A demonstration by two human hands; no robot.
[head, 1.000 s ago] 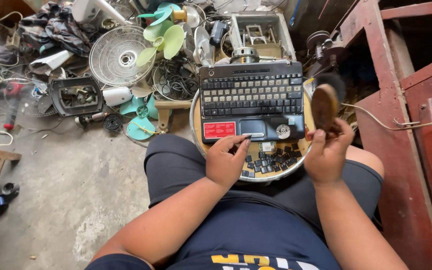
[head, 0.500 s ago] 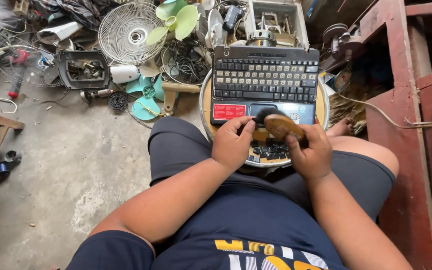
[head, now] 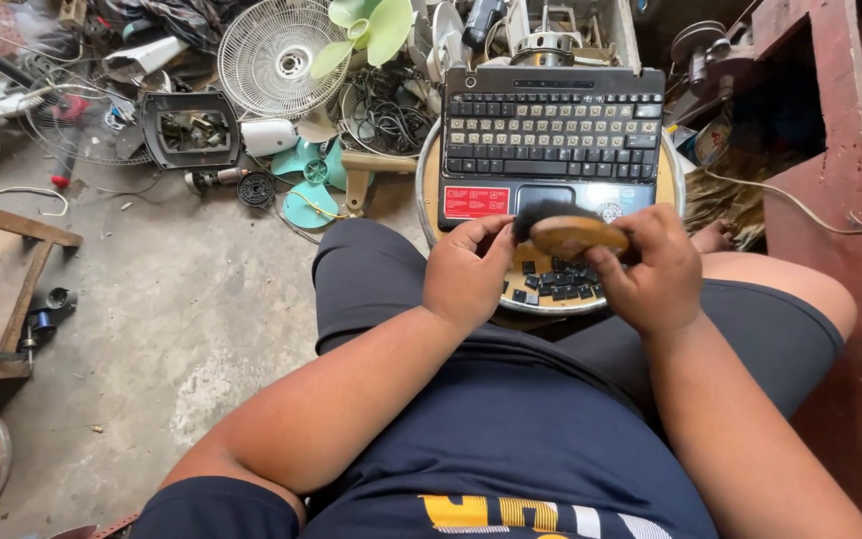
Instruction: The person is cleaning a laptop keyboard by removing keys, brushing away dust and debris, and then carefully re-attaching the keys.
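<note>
A black laptop base (head: 551, 135) with a worn keyboard lies on a round wooden stool top (head: 429, 185) in front of my knees. My right hand (head: 650, 269) grips a wooden brush (head: 576, 235) with dark bristles, held flat over the laptop's front edge. My left hand (head: 466, 274) is loosely curled beside the brush, its fingertips touching the bristle end. Several loose black keycaps (head: 556, 287) lie on the stool under my hands.
A white fan grille (head: 276, 55), green fan blades (head: 361, 30), tangled cables (head: 381, 105), a dark plastic frame (head: 190, 128) and other scrap cover the concrete floor (head: 182, 329) ahead. Red metal furniture (head: 850, 180) stands at right, a wooden frame (head: 2, 289) at left.
My right hand has brought the brush down from upright at the laptop's right side to flat over its front edge. My left hand has moved up against the bristles.
</note>
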